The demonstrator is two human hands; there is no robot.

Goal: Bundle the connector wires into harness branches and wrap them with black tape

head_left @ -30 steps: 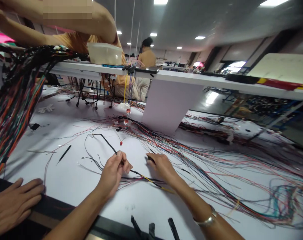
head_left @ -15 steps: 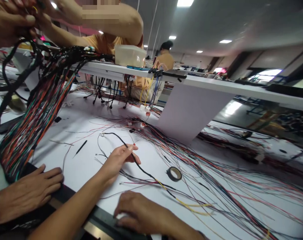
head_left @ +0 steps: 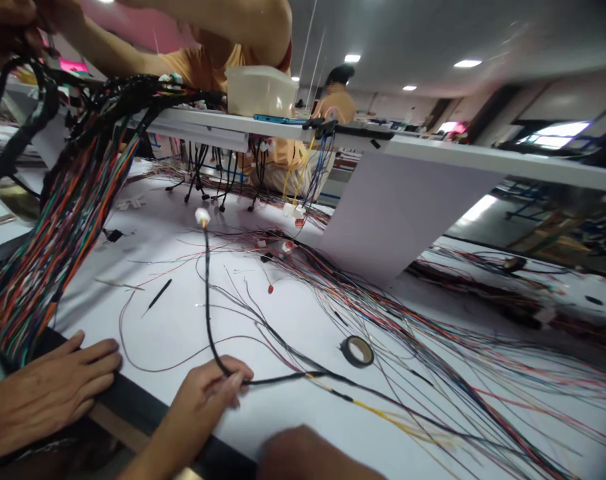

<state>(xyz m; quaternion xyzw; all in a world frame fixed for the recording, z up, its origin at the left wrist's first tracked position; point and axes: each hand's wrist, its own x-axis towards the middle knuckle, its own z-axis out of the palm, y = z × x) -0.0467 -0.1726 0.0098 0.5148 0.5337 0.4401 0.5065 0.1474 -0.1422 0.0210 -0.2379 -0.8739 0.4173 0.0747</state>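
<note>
My left hand (head_left: 210, 400) is closed round a black taped wire bundle (head_left: 209, 293) above the white tabletop. From my fingers the bundle rises to a white connector (head_left: 201, 216) at its far end. On the other side it runs right, where yellow wires (head_left: 377, 410) branch out of it. My right hand (head_left: 307, 457) is low at the bottom edge, blurred, with its fingers out of sight. A roll of black tape (head_left: 357, 351) lies to the right of my left hand.
Another person's hand (head_left: 77, 380) rests on the table edge at left. Beside it hangs a thick bundle of coloured wires (head_left: 77, 227). A black pointed tool (head_left: 159, 295) lies on the table; loose wires (head_left: 407, 320) spread right. A raised shelf (head_left: 433, 150) carries a plastic tub (head_left: 260, 92).
My left hand has moved down and towards me along with the black bundle, whose connector now points up. My right hand has dropped to the bottom edge. The view has shifted slightly.
</note>
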